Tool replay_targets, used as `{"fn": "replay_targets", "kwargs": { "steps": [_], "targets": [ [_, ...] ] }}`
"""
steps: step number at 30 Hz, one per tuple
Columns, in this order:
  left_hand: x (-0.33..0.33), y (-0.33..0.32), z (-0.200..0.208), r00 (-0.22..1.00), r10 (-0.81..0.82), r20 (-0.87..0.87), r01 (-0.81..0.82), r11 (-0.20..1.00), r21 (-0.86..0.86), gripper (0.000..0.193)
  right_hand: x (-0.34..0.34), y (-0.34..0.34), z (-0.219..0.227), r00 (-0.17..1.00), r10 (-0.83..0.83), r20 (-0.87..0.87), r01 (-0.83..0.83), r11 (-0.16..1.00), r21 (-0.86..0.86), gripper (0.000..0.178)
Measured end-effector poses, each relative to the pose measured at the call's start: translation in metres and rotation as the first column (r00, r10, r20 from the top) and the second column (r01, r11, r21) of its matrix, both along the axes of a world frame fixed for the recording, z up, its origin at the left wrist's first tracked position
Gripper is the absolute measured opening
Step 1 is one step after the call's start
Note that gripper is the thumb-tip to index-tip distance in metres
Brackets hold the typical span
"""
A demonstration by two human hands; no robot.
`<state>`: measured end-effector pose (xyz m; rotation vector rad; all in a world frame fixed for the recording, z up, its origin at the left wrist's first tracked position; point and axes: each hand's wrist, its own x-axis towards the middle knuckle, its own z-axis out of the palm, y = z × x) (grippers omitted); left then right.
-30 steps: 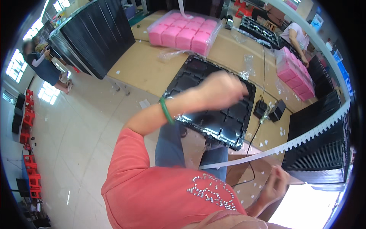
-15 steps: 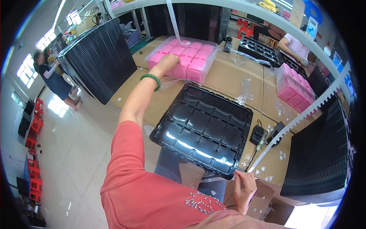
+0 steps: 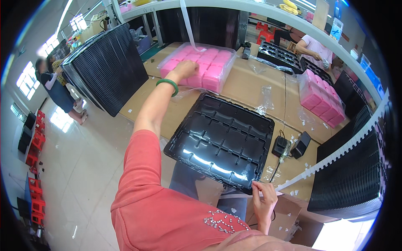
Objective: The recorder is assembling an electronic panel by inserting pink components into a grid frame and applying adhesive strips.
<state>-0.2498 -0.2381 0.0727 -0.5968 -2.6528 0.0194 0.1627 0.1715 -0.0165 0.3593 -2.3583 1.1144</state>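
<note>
My left hand (image 3: 184, 70) reaches forward onto pink blocks (image 3: 214, 72) grouped in a clear plastic wrapping. Its fingers are curled against the blocks, and what they pinch, if anything, is hidden. Nearer to me lies a black plastic tray (image 3: 222, 140) with moulded compartments, tilted at an angle and overhanging the table's near edge. My right hand (image 3: 264, 201) pinches the tray's near right corner between thumb and fingers. Just behind that hand runs a white toothed strip (image 3: 322, 166), rising to the right.
Tall stacks of black trays stand left (image 3: 106, 69) and right (image 3: 351, 173). Black adapters (image 3: 279, 146) with a cable and white scraps lie beside the tray. More wrapped pink blocks (image 3: 321, 98) sit at right. A shelf rail (image 3: 268, 17) crosses overhead. A co-worker (image 3: 316, 52) sits across the table.
My right hand has shifted slightly left and up along the tray corner. The toothed strip has swung and now passes behind the hand. My left hand stays at the pink blocks.
</note>
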Motion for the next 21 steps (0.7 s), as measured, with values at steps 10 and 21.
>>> {"fn": "replay_targets", "kwargs": {
  "steps": [10,21],
  "targets": [
    [-0.003,-0.009,0.009,0.991,-0.100,0.088,0.092,0.992,0.088,0.015,0.011,0.002,-0.013,0.999,-0.024,0.031,0.025,0.999,-0.022,0.012],
    [-0.013,-0.015,0.023,0.967,-0.124,0.222,0.090,0.984,0.155,0.012,0.001,-0.004,-0.012,0.998,0.025,0.050,-0.026,0.999,0.021,0.014]
  ]
}}
